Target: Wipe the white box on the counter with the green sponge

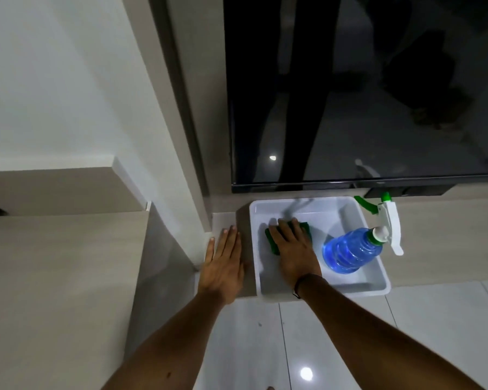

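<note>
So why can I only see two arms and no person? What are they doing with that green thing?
The camera sits on the person's head and looks down, so you see only their arms. There is just this one picture. The right hand presses flat on a green sponge inside a white box on the counter, to wipe it. The left hand lies flat on the counter beside the box, holding nothing. A blue bottle also sits in the box. A white and green spray head pokes past the box's right edge. The big black shiny thing above is a screen.
</note>
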